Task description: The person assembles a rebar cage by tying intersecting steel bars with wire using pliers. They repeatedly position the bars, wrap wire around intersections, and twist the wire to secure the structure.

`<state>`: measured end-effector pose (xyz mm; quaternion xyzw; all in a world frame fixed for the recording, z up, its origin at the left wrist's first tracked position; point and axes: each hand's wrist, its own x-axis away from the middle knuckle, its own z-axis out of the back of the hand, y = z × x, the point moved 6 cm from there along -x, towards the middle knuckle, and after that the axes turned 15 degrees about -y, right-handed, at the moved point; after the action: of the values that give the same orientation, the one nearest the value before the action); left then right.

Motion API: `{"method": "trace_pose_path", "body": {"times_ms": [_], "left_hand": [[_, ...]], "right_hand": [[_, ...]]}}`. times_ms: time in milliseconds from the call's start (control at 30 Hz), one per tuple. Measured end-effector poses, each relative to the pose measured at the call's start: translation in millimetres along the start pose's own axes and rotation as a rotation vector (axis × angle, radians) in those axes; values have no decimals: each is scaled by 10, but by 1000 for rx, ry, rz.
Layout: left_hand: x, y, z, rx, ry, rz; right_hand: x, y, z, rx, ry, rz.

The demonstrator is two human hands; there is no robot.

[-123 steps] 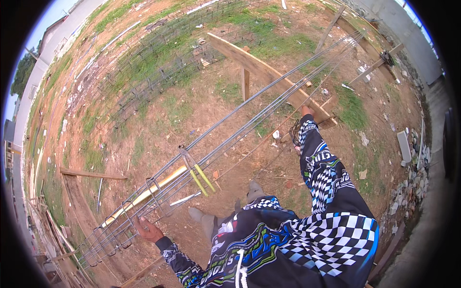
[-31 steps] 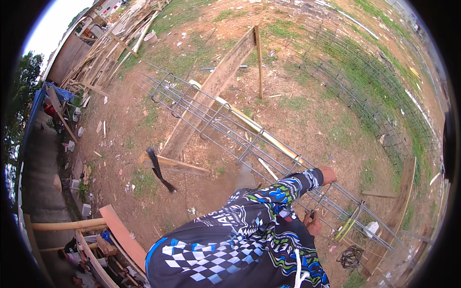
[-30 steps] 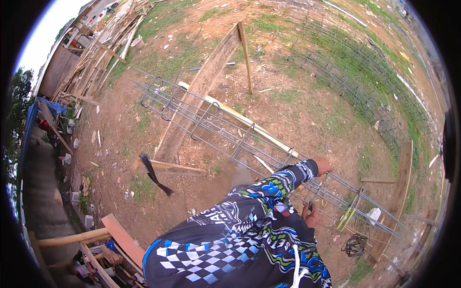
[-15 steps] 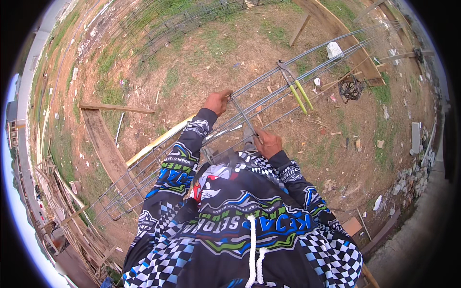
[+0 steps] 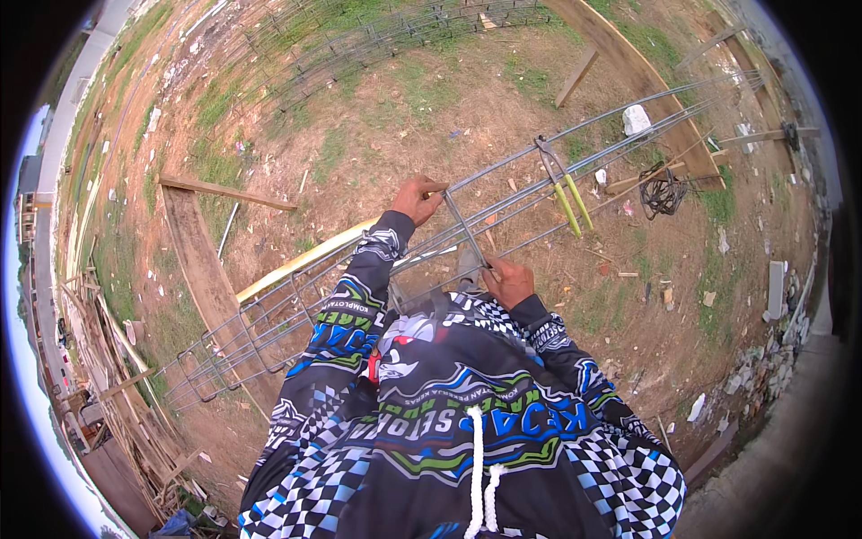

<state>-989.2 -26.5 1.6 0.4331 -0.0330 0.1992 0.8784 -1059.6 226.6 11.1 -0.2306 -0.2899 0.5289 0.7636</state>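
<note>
A long rebar cage of thin steel bars runs diagonally in front of me, from lower left to upper right. One square steel stirrup (image 5: 463, 225) crosses its bars between my hands. My left hand (image 5: 418, 199) is closed with its fingertips on the stirrup's far corner. At the near corner, my right hand (image 5: 509, 283) is closed round the stirrup, its fingers partly hidden. Pincers with yellow-green handles (image 5: 567, 206) hang over the bars to the right of my hands. Several more stirrups (image 5: 303, 299) sit along the cage's left part, some behind my left sleeve.
A timber trestle (image 5: 193, 247) stands under the cage's left end, and an upright board (image 5: 673, 108) crosses below its right end. A tangle of black wire (image 5: 663, 192) and a white block (image 5: 637, 120) lie at right. More rebar mesh (image 5: 359, 45) rests at the back.
The whole view has tilted a little, so the right end of the cage sits lower in the picture. Both hands keep their hold on the stirrup, with little visible movement along the bars.
</note>
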Motion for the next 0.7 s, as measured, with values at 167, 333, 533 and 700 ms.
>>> {"method": "trace_pose_path", "body": {"times_ms": [167,333,533,700], "left_hand": [[-40,-168,1,277,-203,174],[-74,-258,15,319,-230,153],[-130,-254,-81,479,-198,119],[-39,-304,-77,461,-83,101]], "right_hand": [[-25,-85,225,-62,-105,-76],[-597,-352,749,20,219,157],[-1549,-94,627,380,12,196],[-1604,-69,549,402,-39,286]]}}
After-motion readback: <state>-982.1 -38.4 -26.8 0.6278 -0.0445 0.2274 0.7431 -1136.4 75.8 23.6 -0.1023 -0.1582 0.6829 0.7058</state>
